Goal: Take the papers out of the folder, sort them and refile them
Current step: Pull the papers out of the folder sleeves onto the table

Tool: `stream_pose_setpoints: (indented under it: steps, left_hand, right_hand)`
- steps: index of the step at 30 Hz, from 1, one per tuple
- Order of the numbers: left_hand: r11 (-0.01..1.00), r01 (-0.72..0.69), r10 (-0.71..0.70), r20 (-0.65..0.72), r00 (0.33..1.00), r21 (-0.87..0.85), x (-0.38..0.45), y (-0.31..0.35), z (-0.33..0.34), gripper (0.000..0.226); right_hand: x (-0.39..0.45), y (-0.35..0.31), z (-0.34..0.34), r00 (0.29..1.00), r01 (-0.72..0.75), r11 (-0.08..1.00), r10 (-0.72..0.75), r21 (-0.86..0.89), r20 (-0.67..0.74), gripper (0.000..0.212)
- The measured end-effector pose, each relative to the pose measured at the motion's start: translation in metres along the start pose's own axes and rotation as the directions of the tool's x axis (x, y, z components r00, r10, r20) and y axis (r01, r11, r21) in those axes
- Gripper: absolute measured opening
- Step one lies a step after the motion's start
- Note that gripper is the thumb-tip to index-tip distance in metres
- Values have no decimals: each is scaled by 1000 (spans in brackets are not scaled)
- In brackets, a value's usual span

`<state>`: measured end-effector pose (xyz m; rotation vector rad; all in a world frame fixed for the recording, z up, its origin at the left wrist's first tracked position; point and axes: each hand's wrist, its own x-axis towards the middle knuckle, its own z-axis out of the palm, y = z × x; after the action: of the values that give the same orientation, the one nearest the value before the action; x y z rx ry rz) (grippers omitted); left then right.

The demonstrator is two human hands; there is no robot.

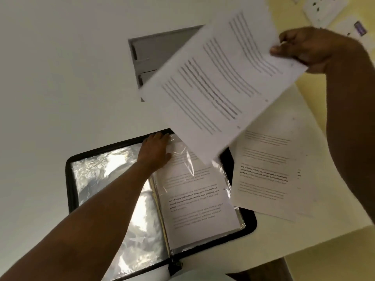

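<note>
- Black zip folder (pixel 70 179) lying open on the white tabletop (pixel 60 78), shiny plastic sleeves showing.
- Left hand (pixel 155 151) resting flat at the top of the folder's right page, fingers straight, on a sleeved printed page (pixel 194 199).
- Right hand (pixel 304 47) raised above the tabletop, pinching the corner of a loose printed sheet (pixel 219 84); text motion-blurred.
- Loose papers (pixel 267 175) stacked on the tabletop just right of the folder.
- Grey recessed panel (pixel 150 53) beyond the folder.

One folder (pixel 160 201), two hands (left (pixel 156 151), right (pixel 304 47)), one raised sheet (pixel 219 82).
</note>
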<state>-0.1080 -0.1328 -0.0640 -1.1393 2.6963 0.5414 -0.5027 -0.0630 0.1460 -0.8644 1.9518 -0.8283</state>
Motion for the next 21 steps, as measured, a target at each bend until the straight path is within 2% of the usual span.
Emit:
stream_pose_setpoints:
  steps: [1,4,5,7,8,11,13,15,16,18,21]
  left_hand:
    - [1000,-13,13,-14,1000,-18,2,1,0,66]
    - [996,-6,3,-33,999,-91,6,5,-1,53]
    - [997,-7,6,-16,1000,-80,8,6,-1,48]
    - [997,-26,27,4,1000,-70,10,12,-1,38]
    - [996,-33,34,9,999,-85,12,15,-1,35]
    - [989,-34,32,-14,999,-146,13,22,2,32]
    - [985,-44,39,-32,999,-165,14,25,3,32]
    - [981,-52,46,-34,998,-185,15,27,2,31]
    - [979,-49,43,-34,998,-200,15,29,1,30]
    - [970,-20,15,-23,1000,-241,14,34,-3,24]
    - [948,11,-18,-20,1000,-319,12,42,-9,13]
  right_hand:
    - [-2,18,-10,1000,-22,993,24,-120,20,77]
    - [-10,64,-31,962,-182,969,211,-168,175,80]
    - [-14,75,-34,935,-200,959,248,-199,254,70]
    - [-18,104,-31,882,-256,924,343,-283,323,36]
    - [-19,118,-30,872,-269,899,380,-345,310,27]
    - [-21,151,-28,858,-253,838,426,-484,288,36]
    - [-18,171,-24,848,-255,787,461,-562,260,26]
    - [-13,192,-20,875,-203,710,440,-675,200,21]
    - [-11,198,-19,900,-184,676,407,-714,153,29]
    - [-10,205,-16,936,-211,703,347,-679,68,39]
    - [-9,217,-11,976,-201,760,211,-618,-57,43]
